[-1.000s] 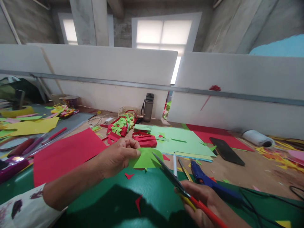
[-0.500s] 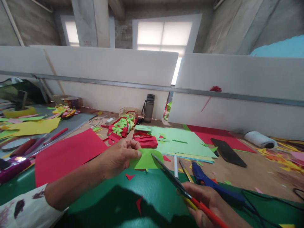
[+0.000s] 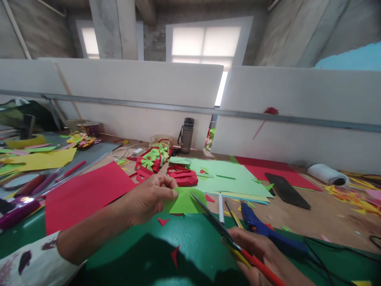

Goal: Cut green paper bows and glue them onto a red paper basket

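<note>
My left hand [image 3: 149, 198] pinches a small light-green paper piece [image 3: 184, 201] by its left edge, holding it above the dark green mat [image 3: 184, 246]. My right hand [image 3: 264, 258] grips scissors [image 3: 220, 228] with red and yellow handles. Their dark blades reach up and left into the right edge of the green piece. Small red paper scraps [image 3: 163, 221] lie on the mat below.
A red paper sheet [image 3: 86, 192] lies left. Light-green sheets [image 3: 229, 178], a black phone [image 3: 287, 190], a blue glue gun [image 3: 262, 228], a pen [image 3: 220, 203] and red-green paper flowers [image 3: 153, 157] lie ahead. A bottle [image 3: 187, 135] stands by the white partition [image 3: 143, 95].
Almost nothing has moved. The green piece and the scissor blades sit a touch further right than a second ago; both hands keep their hold.
</note>
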A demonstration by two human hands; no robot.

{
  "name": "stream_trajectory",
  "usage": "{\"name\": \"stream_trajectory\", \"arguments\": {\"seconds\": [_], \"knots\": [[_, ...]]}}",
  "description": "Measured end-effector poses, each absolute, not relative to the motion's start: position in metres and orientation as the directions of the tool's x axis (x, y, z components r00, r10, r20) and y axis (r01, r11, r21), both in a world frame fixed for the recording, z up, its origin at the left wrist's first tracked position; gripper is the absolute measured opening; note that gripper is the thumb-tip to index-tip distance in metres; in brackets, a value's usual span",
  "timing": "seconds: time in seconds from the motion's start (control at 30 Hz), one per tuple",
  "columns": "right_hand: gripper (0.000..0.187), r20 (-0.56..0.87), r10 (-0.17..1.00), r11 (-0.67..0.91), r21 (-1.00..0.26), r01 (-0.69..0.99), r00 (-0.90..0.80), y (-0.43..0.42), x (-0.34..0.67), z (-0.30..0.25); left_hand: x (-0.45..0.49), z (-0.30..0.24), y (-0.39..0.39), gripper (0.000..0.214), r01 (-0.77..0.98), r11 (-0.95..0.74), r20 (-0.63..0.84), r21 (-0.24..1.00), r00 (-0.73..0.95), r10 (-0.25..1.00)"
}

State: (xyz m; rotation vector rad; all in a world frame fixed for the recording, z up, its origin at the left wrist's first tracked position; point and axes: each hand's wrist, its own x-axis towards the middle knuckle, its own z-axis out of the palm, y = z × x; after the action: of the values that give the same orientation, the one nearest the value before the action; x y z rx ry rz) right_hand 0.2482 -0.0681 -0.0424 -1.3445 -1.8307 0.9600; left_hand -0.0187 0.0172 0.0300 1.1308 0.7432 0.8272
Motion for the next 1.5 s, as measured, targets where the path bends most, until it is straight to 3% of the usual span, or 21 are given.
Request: {"name": "stream_trajectory", "arguments": {"seconds": [0.33, 0.93, 1.2, 1.5], "knots": [[0.028, 0.057, 0.952, 0.194, -0.873, 0.447, -0.302, -0.063, 0.252, -0.057, -0.015, 0.024, 0.018, 0.026, -0.211, 0.244, -0.109, 0.947, 0.502, 0.858], [0.038, 0.040, 0.949, 0.172, -0.897, 0.408, -0.312, -0.062, 0.250, -0.057, -0.017, 0.019, 0.020, 0.025, -0.196, 0.215, -0.088, 0.957, 0.509, 0.856], [0.024, 0.025, 0.953, 0.161, -0.886, 0.434, -0.303, -0.057, 0.251, -0.065, -0.015, 0.017, 0.018, 0.027, -0.195, 0.227, -0.096, 0.954, 0.520, 0.849], [0.026, -0.008, 0.943, 0.154, -0.875, 0.459, -0.333, -0.061, 0.248, -0.051, -0.015, 0.018, 0.017, 0.025, -0.170, 0.235, -0.122, 0.957, 0.498, 0.858]]}}
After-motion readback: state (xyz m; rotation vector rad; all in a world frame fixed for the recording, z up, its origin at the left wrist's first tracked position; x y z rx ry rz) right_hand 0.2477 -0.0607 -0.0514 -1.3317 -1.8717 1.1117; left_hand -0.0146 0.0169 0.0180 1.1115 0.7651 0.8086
